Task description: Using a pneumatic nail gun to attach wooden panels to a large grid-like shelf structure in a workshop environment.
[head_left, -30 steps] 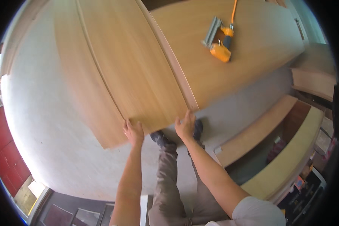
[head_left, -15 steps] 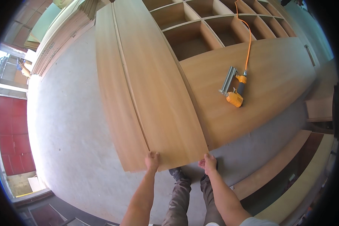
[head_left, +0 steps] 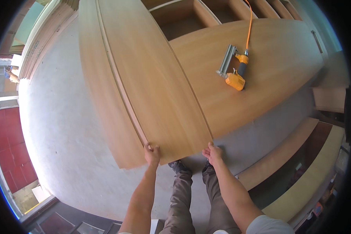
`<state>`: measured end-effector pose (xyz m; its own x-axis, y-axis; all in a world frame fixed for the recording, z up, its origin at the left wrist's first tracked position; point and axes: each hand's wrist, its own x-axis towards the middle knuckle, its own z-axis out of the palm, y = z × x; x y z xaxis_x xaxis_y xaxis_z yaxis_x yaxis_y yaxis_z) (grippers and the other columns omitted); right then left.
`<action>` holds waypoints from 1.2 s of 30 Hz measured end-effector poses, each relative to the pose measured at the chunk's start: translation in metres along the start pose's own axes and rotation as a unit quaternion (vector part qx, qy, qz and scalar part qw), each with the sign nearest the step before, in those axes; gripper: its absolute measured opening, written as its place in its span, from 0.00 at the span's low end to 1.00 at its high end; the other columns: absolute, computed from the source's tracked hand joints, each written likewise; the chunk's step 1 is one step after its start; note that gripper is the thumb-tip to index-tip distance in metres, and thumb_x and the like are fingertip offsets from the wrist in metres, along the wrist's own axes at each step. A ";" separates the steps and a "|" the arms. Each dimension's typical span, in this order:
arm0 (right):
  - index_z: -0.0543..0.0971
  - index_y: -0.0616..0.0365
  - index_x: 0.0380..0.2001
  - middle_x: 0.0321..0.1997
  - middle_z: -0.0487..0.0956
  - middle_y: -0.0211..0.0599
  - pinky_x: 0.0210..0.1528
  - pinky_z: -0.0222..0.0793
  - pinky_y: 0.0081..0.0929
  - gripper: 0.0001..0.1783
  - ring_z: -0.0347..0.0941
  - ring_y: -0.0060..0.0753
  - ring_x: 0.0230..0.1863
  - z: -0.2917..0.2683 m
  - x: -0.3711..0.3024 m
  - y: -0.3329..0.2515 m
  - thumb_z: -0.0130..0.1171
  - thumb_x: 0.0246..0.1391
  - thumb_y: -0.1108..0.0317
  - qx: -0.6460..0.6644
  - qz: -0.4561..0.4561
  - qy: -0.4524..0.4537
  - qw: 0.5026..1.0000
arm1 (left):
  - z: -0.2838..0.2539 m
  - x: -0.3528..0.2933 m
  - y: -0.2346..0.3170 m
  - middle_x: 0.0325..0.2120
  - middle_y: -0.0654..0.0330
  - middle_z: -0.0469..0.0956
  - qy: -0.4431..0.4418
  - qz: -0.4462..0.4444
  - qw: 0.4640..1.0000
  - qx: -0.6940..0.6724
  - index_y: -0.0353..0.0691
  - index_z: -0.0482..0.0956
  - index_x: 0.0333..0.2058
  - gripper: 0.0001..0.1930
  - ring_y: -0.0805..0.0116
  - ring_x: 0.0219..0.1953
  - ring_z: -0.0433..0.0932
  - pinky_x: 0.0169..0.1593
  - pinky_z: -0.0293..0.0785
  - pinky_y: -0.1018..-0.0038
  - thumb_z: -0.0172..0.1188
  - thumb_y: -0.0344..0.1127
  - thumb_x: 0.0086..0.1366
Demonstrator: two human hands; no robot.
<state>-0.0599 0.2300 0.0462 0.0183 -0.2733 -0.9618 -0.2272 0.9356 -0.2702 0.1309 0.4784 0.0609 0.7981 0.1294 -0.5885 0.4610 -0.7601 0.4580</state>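
The board (head_left: pixel 156 89) lies between the side board (head_left: pixel 101 97) on its left and the wide panel (head_left: pixel 284 58) on its right. Its right edge follows the panel with only a thin dark line; along its left edge runs a narrow gap with a pale strip (head_left: pixel 135 121), wider at the near end. The left hand (head_left: pixel 152 156) pinches the near left corner, beside this gap. The right hand (head_left: pixel 213 154) pinches the near right corner, its fingers curled.

To the left, the grey floor (head_left: pixel 66 117) gives wide open room up to the stack (head_left: pixel 46 43). To the right, only a band of floor separates the panel from the box (head_left: pixel 277 156). The 2 shoes (head_left: pixel 178 167) stand close to the board's near edge. The nail gun (head_left: pixel 236 80) rests on the panel, well apart from the board.

The far ends of both boards and of the hose (head_left: pixel 249 35) are cut off above, and the cabinet (head_left: pixel 179 21) shows only partly. How far the fingers reach underneath is hidden. The inside of the box is too dark to make out.
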 end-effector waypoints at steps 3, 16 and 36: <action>0.73 0.63 0.41 0.32 0.78 0.39 0.38 0.81 0.38 0.17 0.78 0.37 0.31 -0.002 0.007 -0.006 0.61 0.63 0.59 -0.038 -0.012 0.006 0.999 | 0.010 -0.002 0.011 0.33 0.54 0.80 0.005 -0.007 1.000 -0.004 0.45 0.67 0.61 0.32 0.59 0.36 0.80 0.43 0.76 0.62 0.67 0.41 0.60; 0.73 0.64 0.41 0.34 0.79 0.42 0.40 0.81 0.39 0.18 0.79 0.39 0.33 0.009 0.008 -0.019 0.61 0.63 0.58 -0.044 -0.028 -0.034 0.998 | 0.001 0.015 0.029 0.33 0.51 0.84 0.039 0.053 0.997 0.051 0.34 0.81 0.47 0.22 0.55 0.42 0.82 0.48 0.76 0.63 0.67 0.42 0.59; 0.75 0.61 0.42 0.32 0.78 0.38 0.38 0.82 0.39 0.17 0.80 0.37 0.30 0.012 0.011 -0.028 0.63 0.62 0.58 -0.134 -0.038 0.005 0.990 | -0.004 0.016 0.037 0.33 0.49 0.85 0.054 0.015 0.998 0.042 0.32 0.84 0.41 0.18 0.57 0.38 0.84 0.45 0.78 0.65 0.66 0.43 0.61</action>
<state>-0.0422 0.2035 0.0421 0.0360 -0.3435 -0.9385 -0.4750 0.8203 -0.3185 0.1624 0.4553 0.0714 0.8503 0.1705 -0.4980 0.4058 -0.8148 0.4140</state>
